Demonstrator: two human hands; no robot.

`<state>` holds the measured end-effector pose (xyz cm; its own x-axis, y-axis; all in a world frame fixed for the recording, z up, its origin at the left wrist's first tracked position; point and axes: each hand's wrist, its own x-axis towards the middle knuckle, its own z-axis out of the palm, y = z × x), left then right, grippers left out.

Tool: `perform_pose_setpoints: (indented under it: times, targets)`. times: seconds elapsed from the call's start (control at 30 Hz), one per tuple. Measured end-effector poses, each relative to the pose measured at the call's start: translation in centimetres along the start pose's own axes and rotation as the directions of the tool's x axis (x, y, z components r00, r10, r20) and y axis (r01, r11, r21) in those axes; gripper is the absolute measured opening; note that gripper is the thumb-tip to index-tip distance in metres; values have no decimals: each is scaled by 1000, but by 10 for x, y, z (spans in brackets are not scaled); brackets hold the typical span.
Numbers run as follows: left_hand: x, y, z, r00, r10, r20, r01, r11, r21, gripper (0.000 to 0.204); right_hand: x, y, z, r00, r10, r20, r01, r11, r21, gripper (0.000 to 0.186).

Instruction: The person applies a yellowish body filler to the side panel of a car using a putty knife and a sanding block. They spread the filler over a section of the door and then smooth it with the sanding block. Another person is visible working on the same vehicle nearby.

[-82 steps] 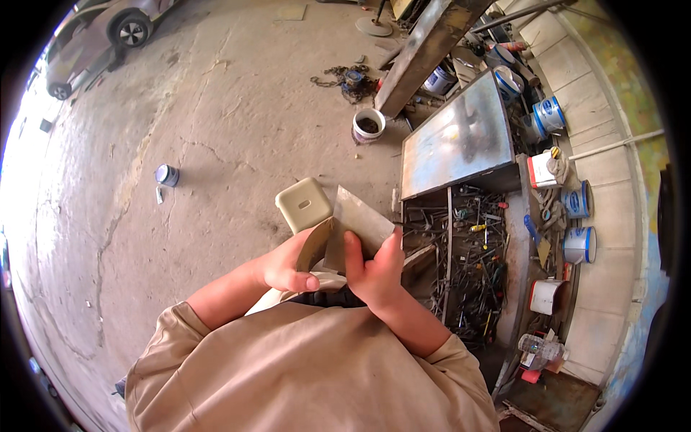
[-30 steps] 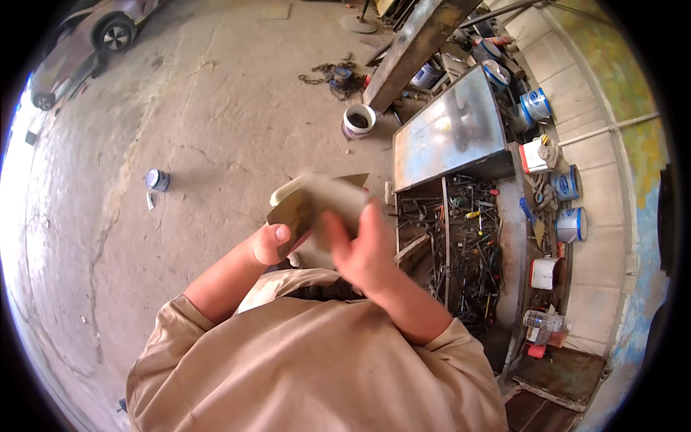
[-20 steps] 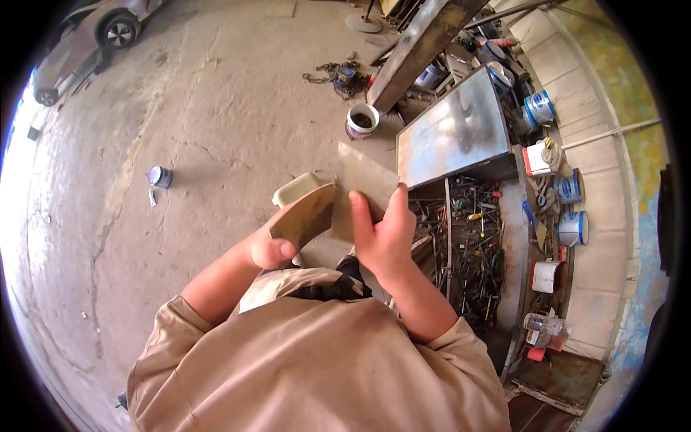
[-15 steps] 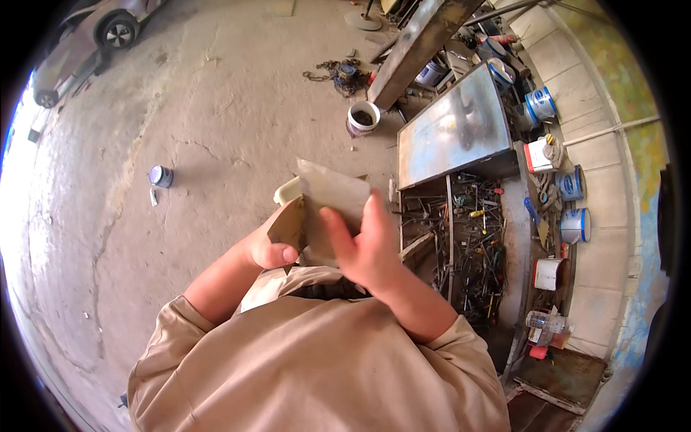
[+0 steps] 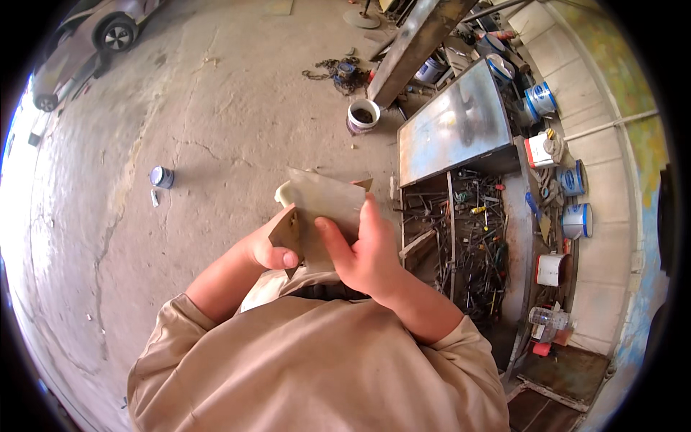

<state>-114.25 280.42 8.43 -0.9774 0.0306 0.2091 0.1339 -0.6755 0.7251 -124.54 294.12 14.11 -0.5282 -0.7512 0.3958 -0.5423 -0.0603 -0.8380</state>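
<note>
In front of my belly, my left hand is closed on a stiff brownish plate with its thumb across the near end. My right hand grips a thin, flat greyish sheet, thumb flat on its face and the other fingers hidden behind. Sheet and plate overlap, and I cannot tell whether they touch. Past the sheet's left edge shows a rounded cream-coloured piece; what it belongs to is hidden. A small brown corner sticks out beyond the sheet's right side.
To my right stands a metal bench with a bluish top and an open bin of jumbled hand tools. Paint cans line the wall. On the concrete floor are a white bucket, a chain heap and a can; a car stands far left.
The greyish sheet has tipped slightly, its upper left corner now lower and further left. More of the brown corner shows behind it. Both hands keep their holds.
</note>
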Motion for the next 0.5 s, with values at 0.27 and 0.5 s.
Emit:
perform_pose_setpoints:
  times: [0.27, 0.5]
  targets:
    - [-12, 6, 10, 977, -79, -200, 112, 981, 159, 62, -2, 11, -7, 992, -4, -129, -11, 993, -115, 30]
    - [-10, 18, 28, 976, -73, -208, 167, 860, 482, 57, -13, 17, -3, 994, -35, -101, 25, 995, -96, 29]
